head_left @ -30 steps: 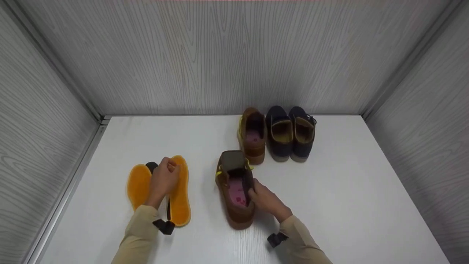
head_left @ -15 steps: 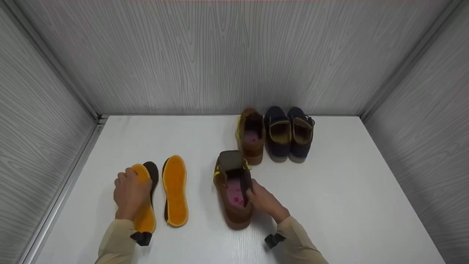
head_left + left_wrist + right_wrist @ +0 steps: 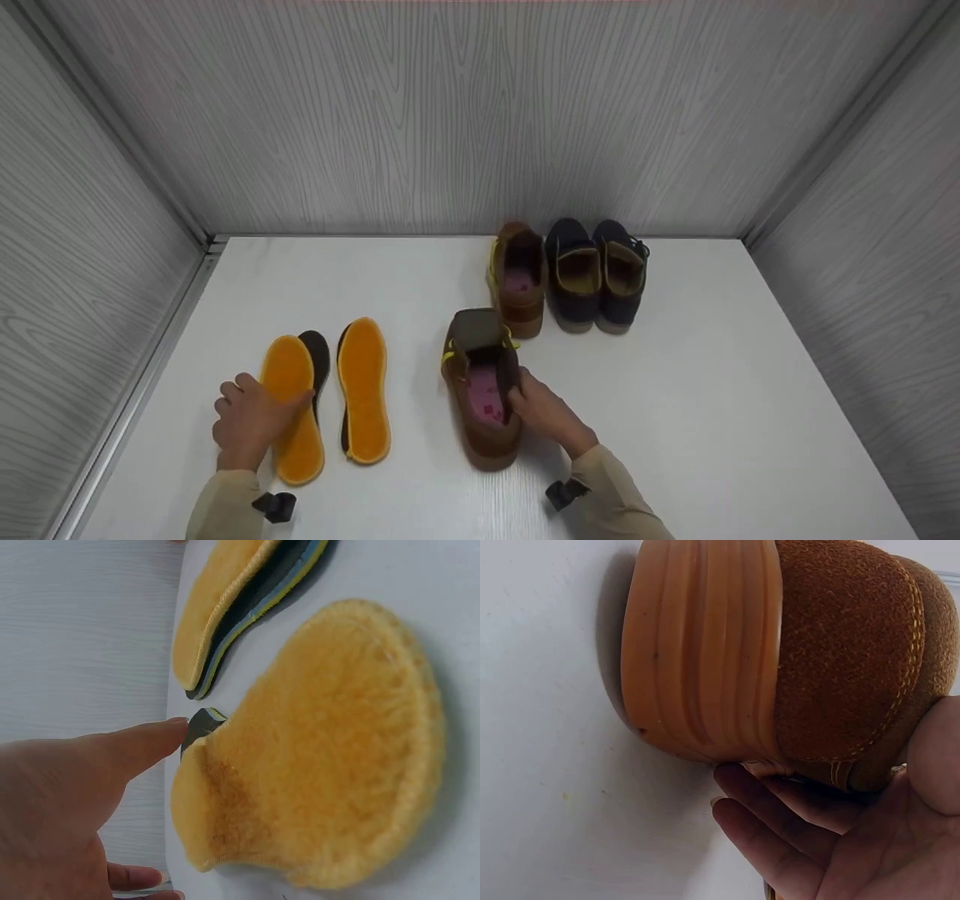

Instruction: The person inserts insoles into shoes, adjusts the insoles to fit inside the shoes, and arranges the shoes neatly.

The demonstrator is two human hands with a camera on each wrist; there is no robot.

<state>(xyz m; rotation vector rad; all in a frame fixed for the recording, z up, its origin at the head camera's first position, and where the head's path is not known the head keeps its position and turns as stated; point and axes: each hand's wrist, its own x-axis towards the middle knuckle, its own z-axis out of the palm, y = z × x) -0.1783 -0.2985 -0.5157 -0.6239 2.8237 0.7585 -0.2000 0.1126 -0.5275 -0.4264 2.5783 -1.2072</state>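
A brown suede shoe [image 3: 484, 444] with yellow laces stands upright on the white table, its dark tongue [image 3: 477, 328] folded forward and a pink lining [image 3: 484, 386] inside. My right hand [image 3: 550, 412] grips the right edge of its opening; in the right wrist view, fingers [image 3: 769, 832] lie along its side by the orange-brown sole [image 3: 705, 652]. My left hand [image 3: 250, 421] is over the left orange fleece insole [image 3: 289, 364], thumb stretched out and fingers spread. That insole [image 3: 337, 742] partly covers a dark insole [image 3: 319, 356]. To its right lies another orange insole [image 3: 364, 397], with a dark edge beneath.
Behind the gripped shoe stands a second brown shoe [image 3: 521, 300], heel toward me. A pair of navy shoes [image 3: 576, 311] stands to its right. Grey wood-grain walls [image 3: 480, 112] enclose the table [image 3: 712, 390] at the back and both sides.
My left hand has moved left and toward me, from the right orange insole to the left one, and its fingers have spread. My right hand keeps its grip on the brown shoe.
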